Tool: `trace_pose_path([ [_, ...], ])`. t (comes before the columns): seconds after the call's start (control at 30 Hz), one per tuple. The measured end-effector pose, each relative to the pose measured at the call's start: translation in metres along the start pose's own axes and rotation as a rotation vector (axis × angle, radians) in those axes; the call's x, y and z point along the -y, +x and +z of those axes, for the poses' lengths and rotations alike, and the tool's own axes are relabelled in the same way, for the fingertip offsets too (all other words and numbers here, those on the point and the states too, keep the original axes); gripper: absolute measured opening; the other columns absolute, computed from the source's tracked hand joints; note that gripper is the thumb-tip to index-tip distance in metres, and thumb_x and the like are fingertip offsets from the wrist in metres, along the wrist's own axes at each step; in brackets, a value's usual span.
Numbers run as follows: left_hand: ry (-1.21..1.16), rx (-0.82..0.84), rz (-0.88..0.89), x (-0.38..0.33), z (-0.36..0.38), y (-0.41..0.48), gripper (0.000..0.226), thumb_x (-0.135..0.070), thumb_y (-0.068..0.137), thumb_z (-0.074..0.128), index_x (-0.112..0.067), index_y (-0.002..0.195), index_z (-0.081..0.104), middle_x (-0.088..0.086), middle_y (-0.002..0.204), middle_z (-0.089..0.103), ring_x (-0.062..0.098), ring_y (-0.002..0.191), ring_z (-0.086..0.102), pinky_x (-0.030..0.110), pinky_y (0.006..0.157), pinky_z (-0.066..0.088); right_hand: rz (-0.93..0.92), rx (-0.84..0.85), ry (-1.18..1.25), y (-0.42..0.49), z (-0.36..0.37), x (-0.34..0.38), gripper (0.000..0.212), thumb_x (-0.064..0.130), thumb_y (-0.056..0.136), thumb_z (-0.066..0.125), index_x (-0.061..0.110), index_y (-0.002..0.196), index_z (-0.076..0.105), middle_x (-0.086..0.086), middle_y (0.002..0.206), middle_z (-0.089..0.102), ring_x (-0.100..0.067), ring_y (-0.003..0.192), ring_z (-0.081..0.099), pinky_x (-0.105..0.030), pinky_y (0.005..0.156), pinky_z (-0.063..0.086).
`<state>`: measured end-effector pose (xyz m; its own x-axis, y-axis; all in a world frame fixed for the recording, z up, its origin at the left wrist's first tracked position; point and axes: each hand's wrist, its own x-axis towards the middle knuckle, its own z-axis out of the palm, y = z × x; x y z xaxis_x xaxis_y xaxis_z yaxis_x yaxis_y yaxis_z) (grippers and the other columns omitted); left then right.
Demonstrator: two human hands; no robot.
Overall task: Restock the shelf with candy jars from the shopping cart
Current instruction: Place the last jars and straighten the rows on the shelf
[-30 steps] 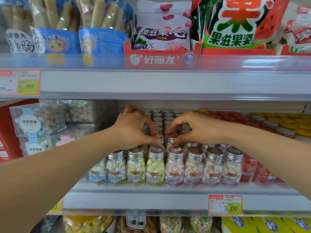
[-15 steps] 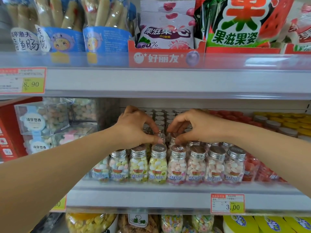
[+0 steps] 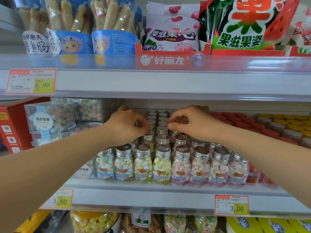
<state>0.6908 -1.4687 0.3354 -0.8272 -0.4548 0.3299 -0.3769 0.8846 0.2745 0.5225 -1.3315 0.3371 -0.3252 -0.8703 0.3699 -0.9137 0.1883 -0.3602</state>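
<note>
1. My left hand [image 3: 127, 127] and right hand [image 3: 191, 124] each pinch a silver cap [image 3: 138, 124] among the candy jars [image 3: 162, 163], which stand mid-row on the middle shelf [image 3: 151, 197].
2. I judge the jars light, rigid and smooth-sided. The caps give the surest hold.
3. My palms hide the bodies of the 2 held jars, and the shopping cart is out of view.

Sausage packs [image 3: 70, 31]: stood top left, with blue bands.
Gummy bags [image 3: 171, 36]: sat in a red display box [image 3: 171, 60], top centre.
Watermelon bag [image 3: 244, 22]: stood just right of them.
Price tag 8.90 [image 3: 31, 81]: hung upper left.
Price tag 3.80 [image 3: 58, 199]: hung near left.
Price tag 3.00 [image 3: 231, 205]: hung near right.
Clear boxes [image 3: 50, 118]: were stacked mid left, beside a red carton [image 3: 13, 125].
Red lids [image 3: 235, 118]: were packed in rows, far right.
Yellow lids [image 3: 289, 120]: lay further right.
Yellow bags [image 3: 269, 224]: sat bottom right.
</note>
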Motion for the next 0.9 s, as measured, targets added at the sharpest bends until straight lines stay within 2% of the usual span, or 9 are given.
trace_pose_path([
  [0.07,0.010,-0.001,-0.002,-0.001,-0.001,-0.002,0.007,-0.042,0.085,0.061,-0.046,0.088,0.066,-0.010,0.111,0.063,0.017,0.127,0.031,0.036,0.106,0.033,-0.009,0.000,-0.044,0.007,0.005,0.004,0.023,0.053,0.081,0.063,0.035,0.092,0.072,0.018,0.091,0.069,-0.011,0.096,0.062,-0.046,0.102,0.037],
  [0.17,0.002,0.010,-0.004,-0.003,-0.003,-0.005,0.020,-0.045,0.080,0.067,-0.042,0.100,0.068,-0.009,0.115,0.057,0.015,0.127,0.028,0.034,0.106,0.031,-0.018,0.007,-0.112,0.012,0.008,0.010,0.015,0.049,0.083,0.067,0.036,0.088,0.071,0.018,0.086,0.067,-0.011,0.095,0.061,-0.045,0.103,0.035],
  [0.27,0.035,0.021,-0.006,-0.002,-0.004,-0.007,0.028,-0.049,0.078,0.069,-0.040,0.105,0.068,-0.007,0.114,0.056,0.016,0.126,0.028,0.034,0.105,0.032,-0.008,0.031,-0.071,0.012,0.009,0.018,0.031,0.063,0.073,0.065,0.033,0.080,0.070,0.018,0.078,0.066,-0.008,0.089,0.061,-0.045,0.102,0.036],
  [0.37,0.085,0.039,0.002,-0.001,-0.002,-0.005,0.032,-0.049,0.079,0.069,-0.036,0.108,0.067,-0.008,0.110,0.056,0.018,0.126,0.028,0.036,0.105,0.032,-0.019,0.104,-0.042,0.007,0.007,0.021,0.046,0.073,0.059,0.063,0.034,0.081,0.071,0.021,0.079,0.067,-0.002,0.089,0.061,-0.043,0.104,0.035],
  [0.47,0.088,0.043,0.008,0.000,-0.003,-0.003,0.034,-0.049,0.078,0.069,-0.036,0.109,0.067,-0.007,0.118,0.056,0.018,0.128,0.026,0.038,0.108,0.028,-0.045,0.124,-0.115,0.004,0.007,0.020,0.043,0.069,0.061,0.067,0.035,0.087,0.072,0.025,0.079,0.068,0.006,0.089,0.059,-0.041,0.108,0.030],
  [0.63,0.024,0.101,0.048,0.007,-0.007,-0.006,0.030,-0.050,0.075,0.072,-0.039,0.102,0.068,-0.012,0.122,0.052,0.013,0.132,0.018,0.037,0.112,0.019,-0.072,0.106,-0.129,0.004,0.008,0.019,0.038,0.068,0.064,0.067,0.035,0.082,0.073,0.025,0.074,0.067,0.004,0.086,0.060,-0.042,0.106,0.032],
  [0.73,0.005,0.115,0.055,0.009,-0.008,-0.008,0.029,-0.049,0.075,0.073,-0.043,0.102,0.065,-0.012,0.124,0.050,0.012,0.132,0.017,0.035,0.112,0.020,-0.072,0.111,-0.144,0.004,0.008,0.018,0.035,0.067,0.065,0.068,0.037,0.082,0.072,0.027,0.072,0.065,0.006,0.086,0.060,-0.041,0.108,0.029],
  [0.83,-0.025,0.141,0.038,0.009,-0.012,-0.012,0.035,-0.047,0.079,0.070,-0.039,0.113,0.064,-0.013,0.119,0.046,0.009,0.130,0.019,0.032,0.110,0.022,-0.050,0.127,-0.033,0.005,0.010,0.016,0.049,0.077,0.059,0.059,0.037,0.084,0.072,0.023,0.077,0.068,0.001,0.088,0.061,-0.044,0.105,0.035],
  [0.9,-0.048,0.104,0.041,0.009,-0.013,-0.013,0.029,-0.043,0.089,0.061,-0.035,0.117,0.063,-0.013,0.117,0.051,0.007,0.128,0.030,0.026,0.104,0.030,-0.034,0.042,0.035,0.007,0.010,0.013,0.044,0.073,0.066,0.060,0.035,0.084,0.072,0.021,0.080,0.069,-0.003,0.088,0.063,-0.045,0.102,0.039],
])
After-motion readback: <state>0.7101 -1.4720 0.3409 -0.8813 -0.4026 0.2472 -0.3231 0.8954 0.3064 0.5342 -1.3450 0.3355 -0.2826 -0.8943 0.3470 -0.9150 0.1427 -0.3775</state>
